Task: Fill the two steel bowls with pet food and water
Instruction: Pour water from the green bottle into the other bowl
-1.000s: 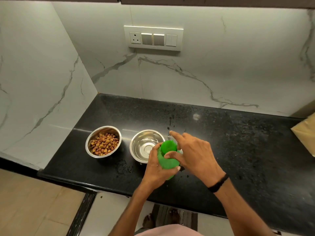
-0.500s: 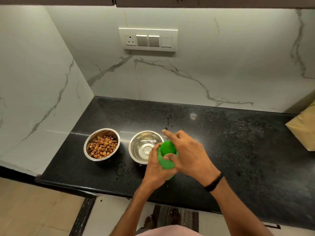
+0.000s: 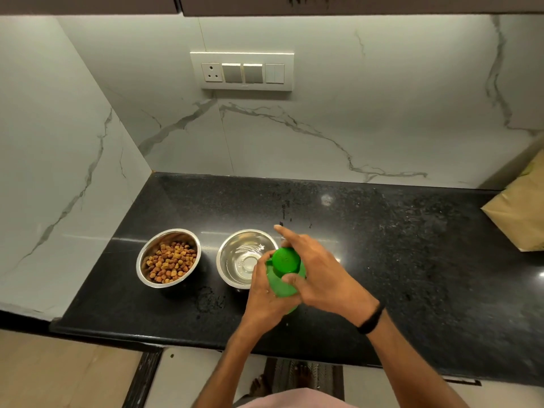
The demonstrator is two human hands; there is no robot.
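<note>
On bottle (image 3: 280,287): L hand (image 3: 265,300), R hand (image 3: 323,278)

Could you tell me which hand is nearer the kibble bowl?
Left. The left hand grips the green bottle right of the kibble bowl; the right hand, on the cap, is farther right.

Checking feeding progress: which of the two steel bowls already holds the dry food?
The left bowl, farther from the green bottle: it holds a heap of brown kibble. The right bowl, beside the bottle, shows no kibble, only its shiny inside.
</note>
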